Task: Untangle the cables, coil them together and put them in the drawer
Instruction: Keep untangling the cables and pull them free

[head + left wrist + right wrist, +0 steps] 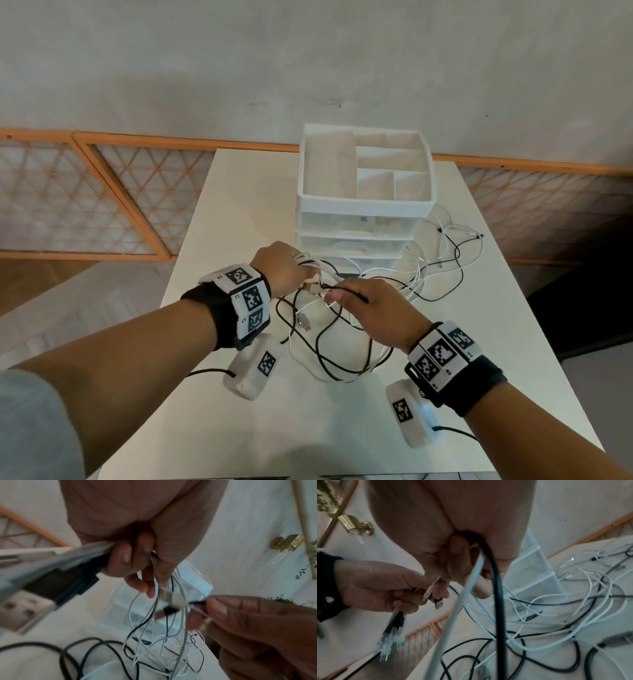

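Both forearms reached in from the bottom of the head view, each wrist wrapped in a black band with white marker tiles. On the white counter [496, 342] the left hand [286, 265] was closed around a bundle of white and black cables [342, 342], holding them up near the front of the drawer unit [363, 219]. Just beside it, the right hand [373, 311] had its fingers curled on a black strand and a white one. Loose loops hung and lay between the two wrists, and more strands trailed to the right of the drawer unit, ending in small plugs. An open white tray [364, 202] with dividers topped the stack of clear drawers, which looked pushed in.

Seen from the left wrist, the left hand [137, 547] gripped several cable ends, its fingers [123, 558] folded tight over them. Strands dropped from the fist toward the counter [42, 662], where black and white cables [145, 649] crossed each other. The right hand [248, 622] pinched a plug end at the middle right.

From the right wrist, the right hand [462, 534] held a thick white cable and a black one [496, 588] running out of its closed palm. The left hand [385, 585] clutched a bunch of connectors, blurred at their tips. Behind, the drawer unit [536, 574] stood amid the sprawled tangle.
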`<state>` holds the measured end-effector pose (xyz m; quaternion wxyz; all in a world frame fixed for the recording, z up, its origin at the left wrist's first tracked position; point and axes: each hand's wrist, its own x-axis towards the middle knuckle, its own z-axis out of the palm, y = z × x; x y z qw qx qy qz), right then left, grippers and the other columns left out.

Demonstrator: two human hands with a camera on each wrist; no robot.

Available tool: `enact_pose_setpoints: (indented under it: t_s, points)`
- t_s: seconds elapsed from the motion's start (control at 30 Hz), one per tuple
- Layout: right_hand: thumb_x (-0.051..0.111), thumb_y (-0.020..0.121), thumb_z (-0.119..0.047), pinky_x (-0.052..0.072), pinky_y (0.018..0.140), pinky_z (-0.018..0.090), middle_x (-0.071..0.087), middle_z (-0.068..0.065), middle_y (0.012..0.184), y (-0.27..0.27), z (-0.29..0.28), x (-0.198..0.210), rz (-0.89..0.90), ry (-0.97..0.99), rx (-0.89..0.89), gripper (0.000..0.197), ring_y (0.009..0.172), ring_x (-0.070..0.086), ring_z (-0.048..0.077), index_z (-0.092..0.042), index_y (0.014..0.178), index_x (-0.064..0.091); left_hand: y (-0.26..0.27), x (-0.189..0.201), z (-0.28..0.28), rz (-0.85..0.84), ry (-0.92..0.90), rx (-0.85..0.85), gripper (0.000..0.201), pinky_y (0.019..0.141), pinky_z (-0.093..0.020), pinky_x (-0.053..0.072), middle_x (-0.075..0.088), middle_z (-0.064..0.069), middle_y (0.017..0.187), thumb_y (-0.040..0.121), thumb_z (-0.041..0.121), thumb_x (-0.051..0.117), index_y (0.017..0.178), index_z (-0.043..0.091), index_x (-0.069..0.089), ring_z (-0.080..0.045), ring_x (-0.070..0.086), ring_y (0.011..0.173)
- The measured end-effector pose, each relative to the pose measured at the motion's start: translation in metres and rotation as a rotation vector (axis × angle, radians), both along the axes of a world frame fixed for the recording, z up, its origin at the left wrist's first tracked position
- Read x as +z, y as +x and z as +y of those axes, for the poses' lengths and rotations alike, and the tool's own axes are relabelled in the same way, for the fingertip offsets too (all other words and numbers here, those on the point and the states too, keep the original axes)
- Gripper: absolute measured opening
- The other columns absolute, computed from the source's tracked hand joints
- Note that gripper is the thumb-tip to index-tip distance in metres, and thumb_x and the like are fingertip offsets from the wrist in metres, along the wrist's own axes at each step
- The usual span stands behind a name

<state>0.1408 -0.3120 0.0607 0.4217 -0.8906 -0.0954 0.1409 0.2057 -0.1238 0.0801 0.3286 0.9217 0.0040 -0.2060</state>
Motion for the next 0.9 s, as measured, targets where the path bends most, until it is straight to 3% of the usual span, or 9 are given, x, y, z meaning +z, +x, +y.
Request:
enact_pose_setpoints:
  t_s: [0.13,0.27,0.37,0.43,0.57,0.63,0.7,0.77,0.9]
  points:
    - [0.061,0.098,-0.034,0.037,0.059,0.010,0.056,-0.018,0.057,-0.001,0.005,0.016,-0.032,-0.147,0.146,0.019,0.058,0.053,-0.004,-0.024,0.100,0.077,0.001,0.025,-0.005,0.013,-0.097,-0.142,0.021,0.058,-0.026,0.045,0.073,-0.001,0.082,0.089,0.030,0.064,0.081,0.013,0.072,-0.017,0.063,0.069]
    - [0.064,0.093,-0.013,0.035,0.059,0.003,0.048,-0.028,0.060,0.011,0.015,0.038,-0.160,-0.157,0.114,0.016,0.059,0.052,-0.019,-0.014,0.093,0.080,-0.003,0.035,-0.030,-0.031,-0.143,-0.268,0.030,0.072,-0.038,0.050,0.071,-0.011,0.086,0.093,0.031,0.052,0.087,0.005,0.065,-0.029,0.067,0.081]
    - [0.070,0.083,-0.008,0.037,0.061,0.010,0.068,-0.014,0.064,0.015,0.011,0.046,-0.134,-0.003,-0.051,0.013,0.055,0.056,-0.006,-0.016,0.080,0.080,-0.005,0.039,-0.037,-0.040,-0.250,-0.182,0.032,0.052,-0.033,0.049,0.072,-0.016,0.081,0.097,0.035,0.047,0.094,0.006,0.060,-0.028,0.065,0.059]
    - [0.070,0.080,-0.008,0.039,0.058,0.019,0.067,-0.007,0.063,0.016,0.002,0.041,-0.186,0.058,-0.158,0.015,0.051,0.052,0.002,-0.019,0.074,0.076,-0.007,0.043,-0.036,0.039,-0.293,-0.167,0.032,0.038,-0.023,0.035,0.069,-0.015,0.068,0.099,0.036,0.047,0.100,0.007,0.061,-0.021,0.048,0.040]
    - [0.072,0.084,-0.016,0.045,0.054,0.030,0.061,0.005,0.059,0.018,-0.036,0.012,-0.121,0.172,-0.402,0.008,0.049,0.054,0.017,-0.017,0.076,0.073,-0.003,0.056,-0.025,0.108,-0.339,-0.153,0.040,0.038,-0.020,0.023,0.042,0.002,0.051,0.095,0.046,0.057,0.092,0.006,0.062,-0.013,0.027,0.039]
    - [0.068,0.090,-0.025,0.056,0.066,0.036,0.071,0.008,0.070,0.012,-0.058,-0.015,-0.056,-0.035,-0.418,0.016,0.063,0.067,0.025,-0.016,0.079,0.075,-0.002,0.065,-0.019,0.101,-0.393,-0.156,0.054,0.043,-0.022,0.022,0.034,0.003,0.048,0.087,0.059,0.061,0.088,0.006,0.065,-0.014,0.022,0.040]
    - [0.059,0.094,-0.038,0.053,0.073,0.034,0.073,0.008,0.079,0.004,-0.072,-0.038,0.077,-0.388,-0.356,0.031,0.076,0.067,0.027,-0.014,0.080,0.073,-0.003,0.071,-0.017,0.059,-0.422,-0.150,0.061,0.046,-0.024,0.021,0.031,0.003,0.046,0.084,0.065,0.060,0.087,0.004,0.067,-0.014,0.020,0.041]
    - [0.054,0.096,-0.048,0.048,0.072,0.030,0.071,0.007,0.083,0.004,-0.077,-0.043,0.205,-0.508,-0.383,0.041,0.078,0.064,0.025,-0.016,0.079,0.073,-0.003,0.071,-0.016,0.033,-0.437,-0.129,0.061,0.047,-0.025,0.020,0.028,0.001,0.049,0.088,0.065,0.054,0.085,0.005,0.069,-0.016,0.020,0.043]
    - [0.053,0.099,-0.041,0.048,0.053,0.029,0.064,0.003,0.058,0.026,-0.067,0.015,0.081,-0.058,-0.557,0.039,0.044,0.058,0.018,-0.017,0.073,0.071,-0.001,0.058,-0.012,-0.095,-0.231,-0.110,0.055,0.048,-0.028,0.025,0.038,0.003,0.051,0.096,0.057,0.045,0.071,0.013,0.065,-0.016,0.032,0.045]
